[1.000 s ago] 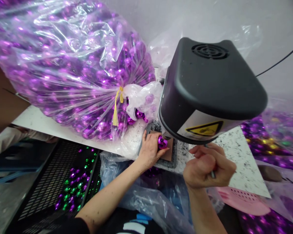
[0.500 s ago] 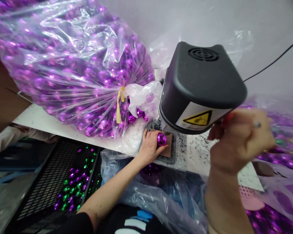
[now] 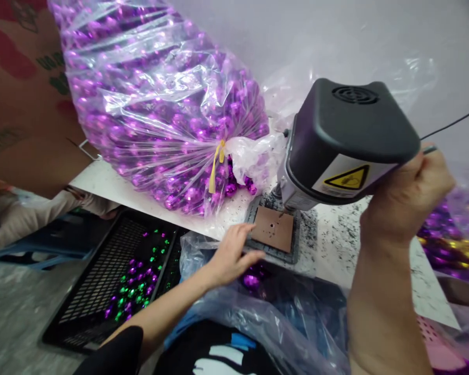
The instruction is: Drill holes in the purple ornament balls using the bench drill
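Observation:
My left hand [image 3: 234, 255] is open, fingers spread, at the left edge of a brown square board [image 3: 273, 237] with a small hole in it. This board lies on the grey base of a black bench drill [image 3: 359, 130] with a yellow warning label. Just below the hand, a shiny purple ball [image 3: 251, 281] is over the clear plastic bag [image 3: 234, 317] in front of me. My right hand [image 3: 410, 198] is closed at the right side of the drill's housing. Its fingertips are behind the housing, so what they grip is hidden.
A big tied bag of purple balls [image 3: 168, 114] takes up the table's left side. Below it stands a black crate [image 3: 82, 291] with purple and green balls. Dark shavings litter the white table [image 3: 336, 245]. Another person's sleeve [image 3: 35, 216] shows at left, under a cardboard box [image 3: 19, 104].
My left hand has let go of the purple ball and moved off the board toward me. My right hand has moved up and back beside the drill housing. The view has shifted left.

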`<action>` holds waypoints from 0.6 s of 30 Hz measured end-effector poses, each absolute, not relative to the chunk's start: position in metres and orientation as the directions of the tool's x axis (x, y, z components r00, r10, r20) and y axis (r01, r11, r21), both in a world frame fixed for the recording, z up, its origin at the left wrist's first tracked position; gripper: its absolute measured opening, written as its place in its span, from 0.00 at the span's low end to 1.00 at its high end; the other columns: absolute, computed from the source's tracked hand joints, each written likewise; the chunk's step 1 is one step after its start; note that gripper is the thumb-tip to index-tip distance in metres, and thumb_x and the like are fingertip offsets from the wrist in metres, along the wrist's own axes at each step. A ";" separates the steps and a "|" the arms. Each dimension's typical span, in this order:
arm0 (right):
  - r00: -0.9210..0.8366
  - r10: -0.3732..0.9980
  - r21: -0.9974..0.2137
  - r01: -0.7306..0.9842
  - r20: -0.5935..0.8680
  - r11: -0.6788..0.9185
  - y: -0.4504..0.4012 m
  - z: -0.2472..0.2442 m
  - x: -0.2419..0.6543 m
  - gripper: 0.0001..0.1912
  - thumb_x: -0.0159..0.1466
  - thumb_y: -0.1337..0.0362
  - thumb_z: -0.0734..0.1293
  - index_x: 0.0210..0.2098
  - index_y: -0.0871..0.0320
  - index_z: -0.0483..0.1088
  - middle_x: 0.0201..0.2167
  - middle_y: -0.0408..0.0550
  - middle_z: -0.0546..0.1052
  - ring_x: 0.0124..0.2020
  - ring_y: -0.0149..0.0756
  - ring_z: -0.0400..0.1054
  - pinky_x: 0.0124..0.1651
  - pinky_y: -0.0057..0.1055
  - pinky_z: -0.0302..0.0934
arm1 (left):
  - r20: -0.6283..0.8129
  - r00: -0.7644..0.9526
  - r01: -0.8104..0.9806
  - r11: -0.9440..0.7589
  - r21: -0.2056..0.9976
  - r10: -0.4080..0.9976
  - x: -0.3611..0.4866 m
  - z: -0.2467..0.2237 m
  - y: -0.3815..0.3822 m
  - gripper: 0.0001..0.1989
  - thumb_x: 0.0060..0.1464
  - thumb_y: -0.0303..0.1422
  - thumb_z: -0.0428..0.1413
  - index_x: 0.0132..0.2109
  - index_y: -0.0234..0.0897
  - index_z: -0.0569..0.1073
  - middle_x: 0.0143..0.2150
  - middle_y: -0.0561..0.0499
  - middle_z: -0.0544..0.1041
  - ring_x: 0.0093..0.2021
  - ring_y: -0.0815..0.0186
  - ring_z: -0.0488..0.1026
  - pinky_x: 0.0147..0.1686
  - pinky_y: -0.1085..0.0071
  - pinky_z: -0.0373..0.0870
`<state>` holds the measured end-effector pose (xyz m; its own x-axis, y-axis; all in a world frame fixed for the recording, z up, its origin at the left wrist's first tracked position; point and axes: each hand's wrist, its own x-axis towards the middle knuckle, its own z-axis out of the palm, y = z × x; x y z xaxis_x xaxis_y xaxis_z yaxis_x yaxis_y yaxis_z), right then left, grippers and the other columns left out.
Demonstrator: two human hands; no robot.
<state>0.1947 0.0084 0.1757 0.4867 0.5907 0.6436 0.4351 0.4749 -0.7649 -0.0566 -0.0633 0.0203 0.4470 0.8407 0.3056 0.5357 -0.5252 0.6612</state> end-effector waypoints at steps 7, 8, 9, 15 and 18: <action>0.486 0.640 -0.802 0.413 0.595 0.432 0.008 0.174 0.197 0.31 0.61 0.34 0.63 0.29 0.60 0.61 0.18 0.35 0.60 0.14 0.20 0.55 0.14 0.21 0.48 | 0.326 0.309 0.906 -0.381 0.186 0.894 -0.067 0.027 0.076 0.18 0.61 0.21 0.50 0.55 0.34 0.73 0.51 0.37 0.76 0.58 0.48 0.68 0.63 0.43 0.61; 0.485 0.646 -0.806 0.408 0.589 0.429 0.007 0.174 0.197 0.32 0.60 0.33 0.63 0.30 0.60 0.61 0.17 0.35 0.61 0.13 0.21 0.56 0.13 0.22 0.49 | 0.317 0.323 0.907 -0.388 0.165 0.891 -0.068 0.027 0.085 0.19 0.59 0.19 0.50 0.54 0.35 0.73 0.49 0.39 0.76 0.56 0.48 0.69 0.63 0.43 0.60; 0.485 0.650 -0.809 0.406 0.585 0.425 0.007 0.174 0.198 0.33 0.59 0.32 0.63 0.31 0.60 0.62 0.17 0.35 0.61 0.13 0.22 0.56 0.13 0.23 0.49 | 0.320 0.337 0.901 -0.402 0.164 0.885 -0.069 0.027 0.089 0.18 0.58 0.19 0.51 0.53 0.36 0.73 0.47 0.40 0.76 0.55 0.49 0.69 0.64 0.43 0.60; 0.506 0.632 -0.808 0.415 0.587 0.418 0.008 0.174 0.196 0.35 0.58 0.29 0.62 0.29 0.59 0.60 0.16 0.35 0.59 0.13 0.23 0.55 0.13 0.23 0.48 | 0.371 0.198 0.622 -0.408 0.668 0.907 -0.075 0.034 0.045 0.26 0.57 0.37 0.63 0.61 0.41 0.68 0.54 0.43 0.73 0.53 0.53 0.72 0.53 0.56 0.72; 0.511 0.612 -0.796 0.428 0.603 0.428 0.009 0.175 0.194 0.36 0.57 0.29 0.62 0.28 0.60 0.60 0.18 0.35 0.58 0.14 0.21 0.54 0.14 0.22 0.47 | 0.053 0.193 0.159 -0.085 0.984 0.980 -0.068 0.033 0.012 0.31 0.55 0.41 0.64 0.63 0.43 0.66 0.52 0.46 0.75 0.44 0.61 0.76 0.39 0.67 0.75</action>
<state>0.1945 0.0089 0.1750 0.5108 0.6123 0.6035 0.4275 0.4281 -0.7962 -0.0675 0.0123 0.0331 0.1935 0.9797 0.0531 0.1587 -0.0847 0.9837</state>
